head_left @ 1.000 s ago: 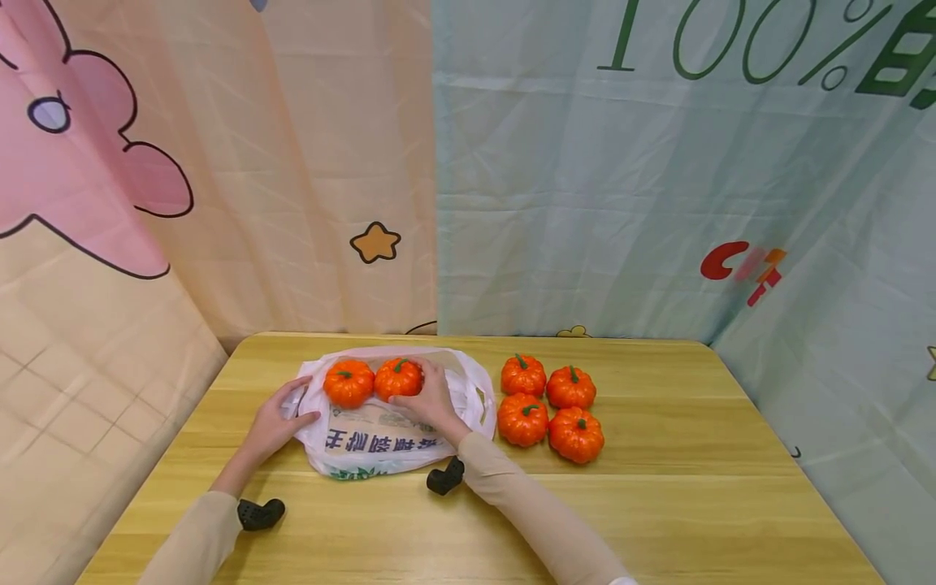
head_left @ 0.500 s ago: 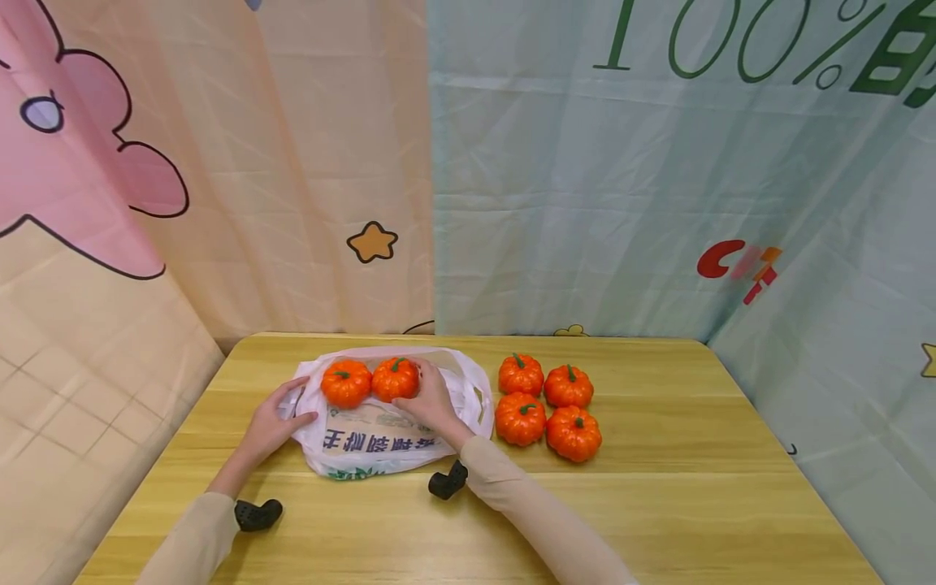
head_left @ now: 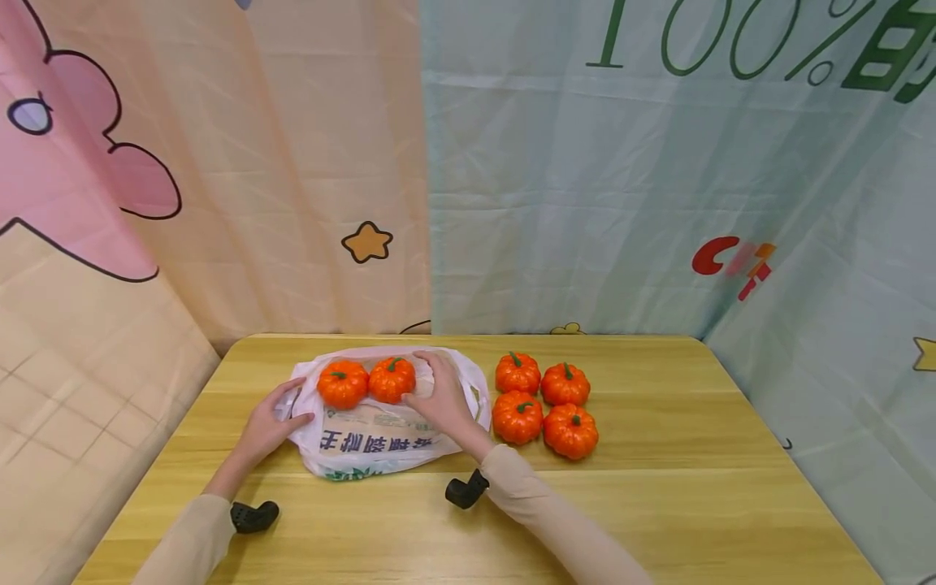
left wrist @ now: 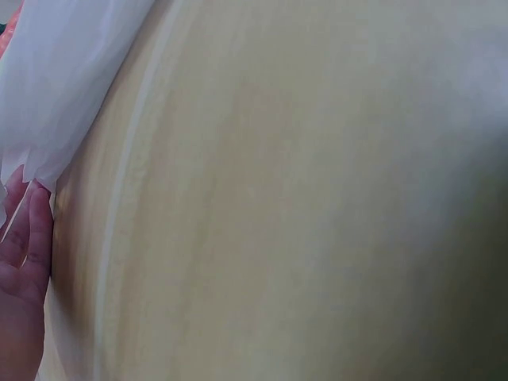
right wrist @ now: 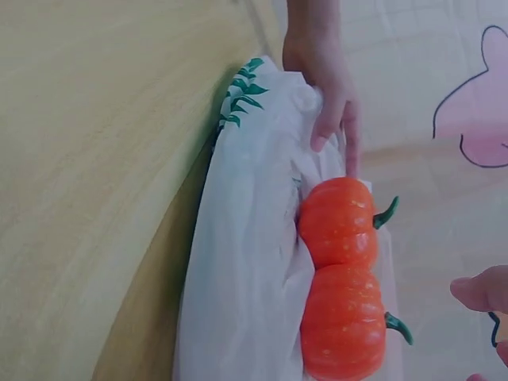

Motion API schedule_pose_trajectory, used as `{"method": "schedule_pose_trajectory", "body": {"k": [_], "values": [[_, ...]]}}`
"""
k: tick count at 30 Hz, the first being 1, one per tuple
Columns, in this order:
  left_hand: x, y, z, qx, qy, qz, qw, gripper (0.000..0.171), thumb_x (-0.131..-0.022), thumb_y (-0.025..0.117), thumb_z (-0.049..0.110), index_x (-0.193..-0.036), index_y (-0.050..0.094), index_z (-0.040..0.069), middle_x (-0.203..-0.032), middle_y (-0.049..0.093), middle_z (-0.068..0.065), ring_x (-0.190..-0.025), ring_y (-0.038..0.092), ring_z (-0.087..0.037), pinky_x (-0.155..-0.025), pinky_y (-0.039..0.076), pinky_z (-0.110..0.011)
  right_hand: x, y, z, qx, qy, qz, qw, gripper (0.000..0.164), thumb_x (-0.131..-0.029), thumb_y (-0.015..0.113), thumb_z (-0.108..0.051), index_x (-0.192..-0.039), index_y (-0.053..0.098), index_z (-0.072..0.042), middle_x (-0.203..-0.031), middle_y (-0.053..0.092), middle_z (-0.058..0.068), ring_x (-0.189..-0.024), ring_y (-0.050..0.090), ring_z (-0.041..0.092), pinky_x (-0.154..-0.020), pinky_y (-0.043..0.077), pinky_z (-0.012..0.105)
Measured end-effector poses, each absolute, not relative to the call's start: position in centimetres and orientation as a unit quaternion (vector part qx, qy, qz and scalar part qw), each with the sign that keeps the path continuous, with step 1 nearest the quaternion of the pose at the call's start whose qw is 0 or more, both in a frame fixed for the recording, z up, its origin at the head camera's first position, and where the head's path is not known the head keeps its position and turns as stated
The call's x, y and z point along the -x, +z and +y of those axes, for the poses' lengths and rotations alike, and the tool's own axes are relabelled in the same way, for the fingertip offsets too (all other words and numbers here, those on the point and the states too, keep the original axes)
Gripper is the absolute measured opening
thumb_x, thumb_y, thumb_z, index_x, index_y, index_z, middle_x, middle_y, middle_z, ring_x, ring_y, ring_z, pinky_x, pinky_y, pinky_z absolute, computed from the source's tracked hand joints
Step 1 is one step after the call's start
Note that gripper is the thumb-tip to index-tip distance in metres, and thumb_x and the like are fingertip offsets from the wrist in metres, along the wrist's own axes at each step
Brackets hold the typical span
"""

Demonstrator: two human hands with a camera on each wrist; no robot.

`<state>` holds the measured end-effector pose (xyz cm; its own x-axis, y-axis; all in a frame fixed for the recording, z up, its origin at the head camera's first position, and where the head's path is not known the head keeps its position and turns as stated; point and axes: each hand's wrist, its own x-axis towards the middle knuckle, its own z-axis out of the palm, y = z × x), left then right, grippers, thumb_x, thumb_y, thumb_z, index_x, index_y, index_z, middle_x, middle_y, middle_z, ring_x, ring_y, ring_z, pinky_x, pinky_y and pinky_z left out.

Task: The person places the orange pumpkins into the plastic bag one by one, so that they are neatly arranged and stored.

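Two small orange pumpkins with green stems, a left one [head_left: 342, 384] and a right one [head_left: 392, 380], sit side by side on a white plastic bag [head_left: 373, 465] with dark printed lettering. My right hand [head_left: 448, 404] is just right of the right pumpkin, thumb and fingers spread and apart from it. In the right wrist view, its fingertips [right wrist: 484, 289] show at the right edge. My left hand [head_left: 265, 426] rests at the bag's left edge, thumb and fingers spread; its fingertips [left wrist: 38, 194] touch the plastic in the left wrist view.
Several more orange pumpkins [head_left: 570, 431] stand in a cluster to the right of the bag on the wooden table [head_left: 658, 504]. Printed curtains [head_left: 556, 203] hang behind the table and along both sides. A black wrist mount [head_left: 466, 490] sits under the right forearm.
My right hand has let go of the right pumpkin and drawn back slightly to the right, fingers opening. The left hand stays at the bag's edge. The head view has shifted a little.
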<state>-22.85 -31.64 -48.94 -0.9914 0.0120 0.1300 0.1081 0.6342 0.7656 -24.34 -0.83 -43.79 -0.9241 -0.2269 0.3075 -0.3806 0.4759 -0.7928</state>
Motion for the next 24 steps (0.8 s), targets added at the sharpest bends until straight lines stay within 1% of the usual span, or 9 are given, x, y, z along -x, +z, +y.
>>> {"method": "schedule_pose_trajectory", "body": {"k": [4, 8, 16, 24], "values": [[22.8, -48.9, -31.7, 0.031, -0.424, -0.904, 0.053, 0.067, -0.085, 0.071, 0.018, -0.142, 0.04, 0.001, -0.148, 0.03, -0.033, -0.135, 0.027, -0.053, -0.109, 0.02, -0.069, 23.6, -42.9, 0.5, -0.203, 0.476, -0.848, 0.115, 0.063, -0.078, 0.077, -0.011, -0.135, 0.049, -0.011, -0.138, 0.05, 0.009, -0.127, 0.047, 0.028, -0.106, 0.043, 0.046], [22.8, -49.0, -31.7, 0.033, -0.422, -0.904, 0.054, 0.066, -0.085, 0.071, 0.018, -0.141, 0.04, 0.002, -0.148, 0.031, -0.033, -0.135, 0.027, -0.053, -0.109, 0.021, -0.069, 23.0, -42.3, 1.9, -0.216, 0.473, -0.84, 0.154, 0.06, -0.078, 0.077, -0.011, -0.133, 0.052, -0.01, -0.134, 0.054, 0.009, -0.123, 0.05, 0.028, -0.103, 0.045, 0.046], [22.8, -49.0, -31.7, 0.035, -0.42, -0.905, 0.056, 0.067, -0.085, 0.071, 0.018, -0.141, 0.04, 0.002, -0.148, 0.031, -0.034, -0.135, 0.028, -0.053, -0.109, 0.021, -0.069, 22.2, -41.5, 5.4, -0.231, 0.463, -0.826, 0.225, 0.056, -0.075, 0.079, -0.009, -0.127, 0.057, -0.006, -0.126, 0.06, 0.01, -0.118, 0.054, 0.028, -0.099, 0.047, 0.044], [22.6, -48.8, -31.5, 0.031, -0.421, -0.905, 0.054, 0.066, -0.085, 0.071, 0.018, -0.141, 0.04, 0.001, -0.148, 0.031, -0.034, -0.135, 0.028, -0.053, -0.109, 0.021, -0.069, 21.4, -40.7, 10.0, -0.216, 0.465, -0.822, 0.246, 0.057, -0.074, 0.081, -0.007, -0.126, 0.058, -0.005, -0.123, 0.061, 0.013, -0.112, 0.054, 0.029, -0.096, 0.047, 0.05]]}}
